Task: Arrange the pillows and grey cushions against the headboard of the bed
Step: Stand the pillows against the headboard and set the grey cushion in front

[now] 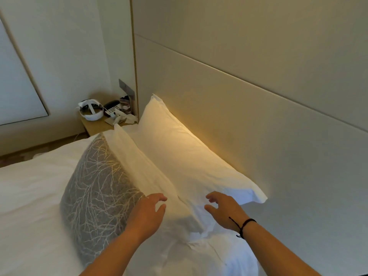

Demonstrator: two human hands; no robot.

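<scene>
Two white pillows [185,156] propped in a row against the headboard [268,120], patterned grey cushion [95,188] leaning in front, left hand [148,211] and right hand [224,208] hovering over them with grip apart, bare bed [29,196] open leftward.

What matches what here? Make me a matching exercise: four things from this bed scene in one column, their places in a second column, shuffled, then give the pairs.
Things:
1. back white pillow
2. grey cushion
3. black cord bracelet
4. white headset

Places:
A. on the bedside table
B. leaning on the headboard
C. around the right wrist
D. in front of the front white pillow, furthest from the headboard

Pairs: 1-B, 2-D, 3-C, 4-A
</scene>
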